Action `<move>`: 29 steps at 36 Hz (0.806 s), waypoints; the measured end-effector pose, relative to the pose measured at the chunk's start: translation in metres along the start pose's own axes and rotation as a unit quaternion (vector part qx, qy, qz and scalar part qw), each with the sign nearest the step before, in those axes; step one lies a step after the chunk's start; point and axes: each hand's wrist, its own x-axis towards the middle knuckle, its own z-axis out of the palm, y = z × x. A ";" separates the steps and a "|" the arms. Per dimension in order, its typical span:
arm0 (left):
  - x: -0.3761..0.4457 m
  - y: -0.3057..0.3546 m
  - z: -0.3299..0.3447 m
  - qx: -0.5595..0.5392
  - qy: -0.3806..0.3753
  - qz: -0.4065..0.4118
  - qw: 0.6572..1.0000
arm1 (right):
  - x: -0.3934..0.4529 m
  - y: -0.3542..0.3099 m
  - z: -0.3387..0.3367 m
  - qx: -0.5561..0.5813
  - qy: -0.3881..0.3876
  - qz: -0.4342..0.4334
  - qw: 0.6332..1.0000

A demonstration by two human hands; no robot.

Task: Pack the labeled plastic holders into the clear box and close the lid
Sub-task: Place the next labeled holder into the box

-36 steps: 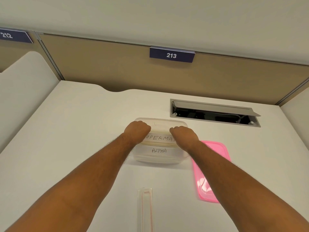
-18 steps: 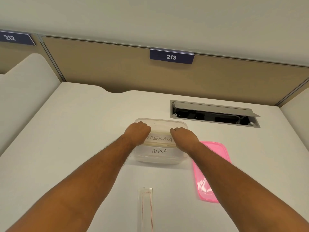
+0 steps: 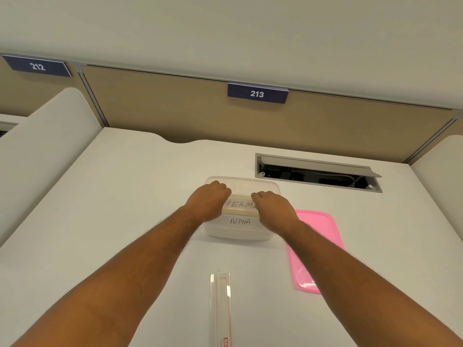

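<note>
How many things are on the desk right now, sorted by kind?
Clear box: 1, both hands over it
Labeled holders showing in the box: 2, "ALPHA" and one partly hidden behind the hands
Pink lid: 1, off the box, on the desk to its right
Clear holder lying on the desk nearer the person: 1
Total: 5

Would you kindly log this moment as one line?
left hand + right hand: curled over clear plastic box | pink plastic lid: off, beside box | loose holder: on desk
</note>
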 end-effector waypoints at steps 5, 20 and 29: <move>-0.018 0.004 -0.008 -0.011 0.021 -0.005 1.000 | -0.012 -0.008 -0.006 -0.009 0.010 0.001 1.000; -0.086 0.036 -0.005 -0.055 0.101 0.101 0.988 | -0.059 -0.042 -0.024 -0.011 0.063 -0.023 0.998; -0.117 0.048 0.020 -0.098 -0.044 0.083 0.991 | -0.086 -0.062 -0.014 0.006 0.053 -0.031 0.998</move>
